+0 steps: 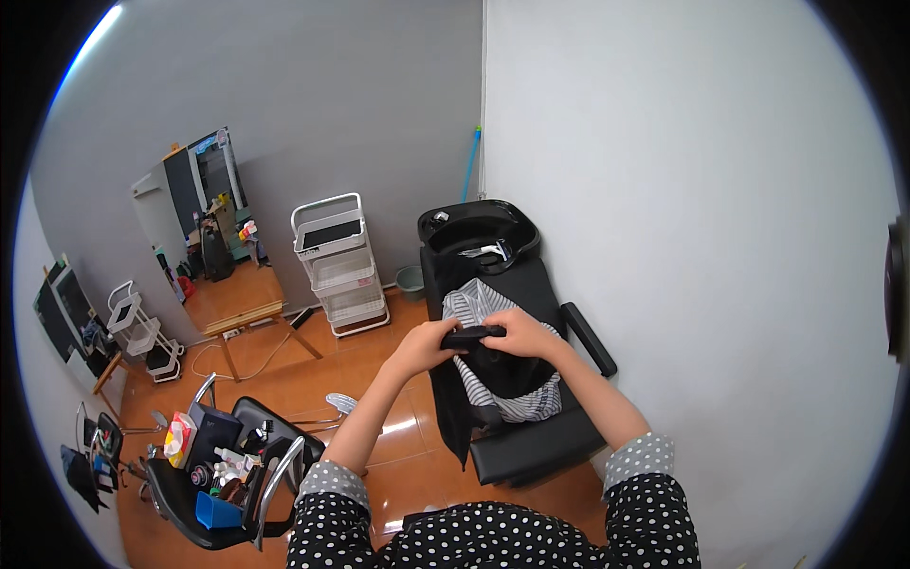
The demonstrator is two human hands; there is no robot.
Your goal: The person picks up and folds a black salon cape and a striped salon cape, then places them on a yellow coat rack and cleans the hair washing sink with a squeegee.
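Observation:
Both hands are raised in front of me over a black salon shampoo chair. My left hand (pixel 423 348) and my right hand (pixel 518 335) grip the upper edge of a black cloth item (pixel 512 373), fingers closed on a thick folded band. Its exact kind is unclear. Below it, a grey-and-white striped cloth (pixel 536 406) lies on the chair seat (pixel 531 450). More black fabric (pixel 449 412) hangs down over the chair's left side. At the chair's head is a black wash basin (pixel 479 224) with a white-handled shower head (pixel 495 251) in it.
A white three-tier trolley (pixel 343 275) and a grey-green bucket (pixel 409 281) stand beyond, against the grey wall. A wheeled black chair (pixel 180 493) at lower left carries bottles, a tissue pack and a blue basket (pixel 219 511). A mirror (pixel 213 218) leans on the wall; a white wall rises at right.

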